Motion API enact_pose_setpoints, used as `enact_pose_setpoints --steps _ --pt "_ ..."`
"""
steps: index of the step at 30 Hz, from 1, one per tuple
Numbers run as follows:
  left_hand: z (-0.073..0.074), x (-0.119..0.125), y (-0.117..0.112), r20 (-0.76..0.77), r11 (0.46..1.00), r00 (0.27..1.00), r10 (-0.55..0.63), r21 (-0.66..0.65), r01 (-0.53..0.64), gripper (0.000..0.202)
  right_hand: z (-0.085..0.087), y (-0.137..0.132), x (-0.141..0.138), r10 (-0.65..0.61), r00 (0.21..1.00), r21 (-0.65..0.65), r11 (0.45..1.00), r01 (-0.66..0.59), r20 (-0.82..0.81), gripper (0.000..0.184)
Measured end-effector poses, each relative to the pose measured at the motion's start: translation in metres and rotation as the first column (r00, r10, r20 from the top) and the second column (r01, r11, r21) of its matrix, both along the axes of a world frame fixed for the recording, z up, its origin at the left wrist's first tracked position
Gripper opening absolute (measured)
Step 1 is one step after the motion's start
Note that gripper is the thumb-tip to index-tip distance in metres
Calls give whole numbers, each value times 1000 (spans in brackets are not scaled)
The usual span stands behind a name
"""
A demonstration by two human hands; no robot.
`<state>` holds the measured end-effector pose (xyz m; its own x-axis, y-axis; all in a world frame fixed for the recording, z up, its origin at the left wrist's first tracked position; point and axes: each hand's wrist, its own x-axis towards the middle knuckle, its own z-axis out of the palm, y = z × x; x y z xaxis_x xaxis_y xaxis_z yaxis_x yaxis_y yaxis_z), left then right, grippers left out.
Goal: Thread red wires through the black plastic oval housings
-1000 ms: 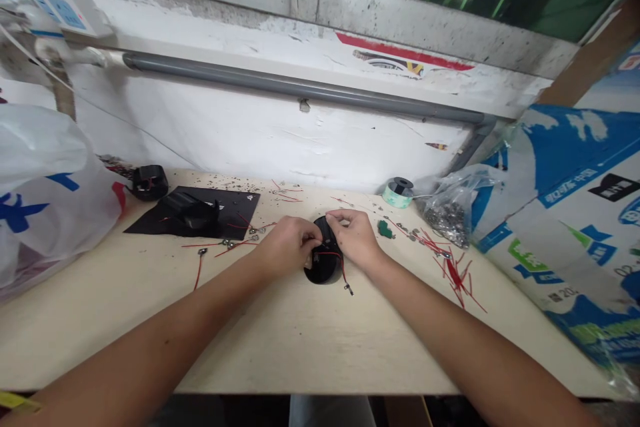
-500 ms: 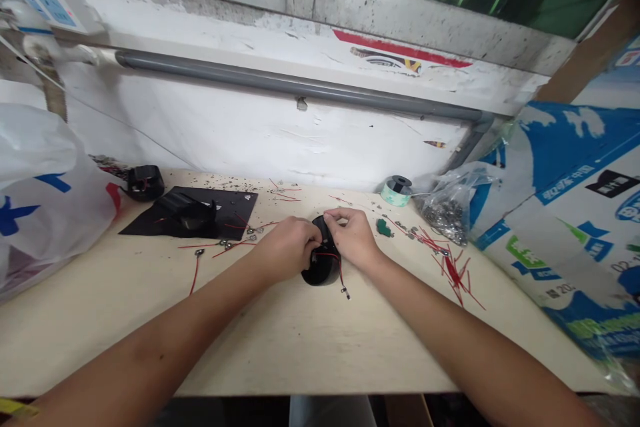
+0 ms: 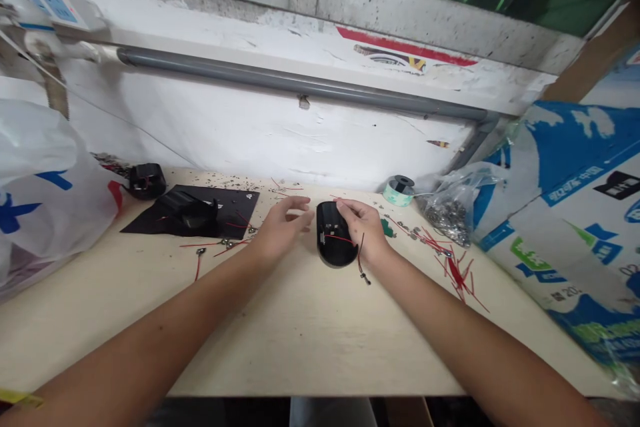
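My right hand (image 3: 364, 227) grips a black oval plastic housing (image 3: 337, 252) by its right side, thumb on its upper edge. Small metal contacts and a red wire (image 3: 343, 238) show inside the hollow of the housing. A dark wire with a small metal end (image 3: 366, 278) hangs out at its lower right. Just left of the housing is my left hand (image 3: 286, 227), with thumb and fingers apart and nothing between them. Several red wires with metal tabs (image 3: 227, 244) lie on the table beyond my left wrist.
At the left, a black sheet (image 3: 235, 213) carries another black housing (image 3: 187, 210); a third black housing (image 3: 147, 180) stands behind it. To the right are a tape roll (image 3: 399, 191), a bag of metal parts (image 3: 453, 210), loose red wires (image 3: 456, 272) and a large printed box (image 3: 575, 213). A white bag (image 3: 50, 200) stands far left.
My left hand has let go of the housing and moved left, its fingers opening. With my right hand, the housing has shifted slightly right and up, showing more of its inside.
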<state>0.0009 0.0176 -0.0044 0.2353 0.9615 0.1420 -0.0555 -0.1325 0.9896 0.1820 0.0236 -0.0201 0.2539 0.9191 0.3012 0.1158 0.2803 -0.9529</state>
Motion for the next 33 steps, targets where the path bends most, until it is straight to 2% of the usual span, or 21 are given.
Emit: enact_pose_setpoints --steps 1,3,5,6,9,12,14,16,19,24,28,33 --pt "1 -1 0 90 988 991 -101 -112 110 32 1 -1 -1 8 1000 2 1000 -8 -14 32" --pt "3 -4 0 241 893 919 -312 -255 370 25 4 -4 -4 4 1000 16 1000 -4 -14 32" --pt "4 -6 -1 304 805 856 -419 -312 505 19 6 -7 -7 -3 1000 27 1000 3 0 32" --pt "5 -7 -1 314 791 849 -425 -327 517 17 7 -8 -8 -4 1000 29 1000 4 4 33" --pt "4 -9 0 326 798 860 -393 -344 495 16 8 -10 -10 25 1000 2 1000 -25 -17 32" --pt "1 -11 3 356 805 861 -364 -344 483 17 10 -13 -10 127 979 -84 986 -142 -160 35" --pt "-2 -13 6 376 815 860 -345 -334 473 17 13 -16 -11 251 928 -164 939 -302 -274 35" --pt "-3 -15 8 386 830 863 -326 -321 457 15 15 -20 -10 367 864 -242 855 -459 -345 34" --pt "-3 -18 10 374 840 873 -314 -320 439 15 17 -24 -7 444 802 -309 758 -574 -400 36" --pt "-1 -20 12 325 819 881 -344 -356 451 19 16 -25 -4 494 756 -308 707 -637 -429 34" --pt "-2 -23 14 331 778 853 -404 -367 511 23 18 -26 -4 484 776 -330 714 -617 -404 33" --pt "-4 -24 14 317 782 847 -427 -341 522 26 20 -27 -4 486 801 -345 728 -592 -350 34"
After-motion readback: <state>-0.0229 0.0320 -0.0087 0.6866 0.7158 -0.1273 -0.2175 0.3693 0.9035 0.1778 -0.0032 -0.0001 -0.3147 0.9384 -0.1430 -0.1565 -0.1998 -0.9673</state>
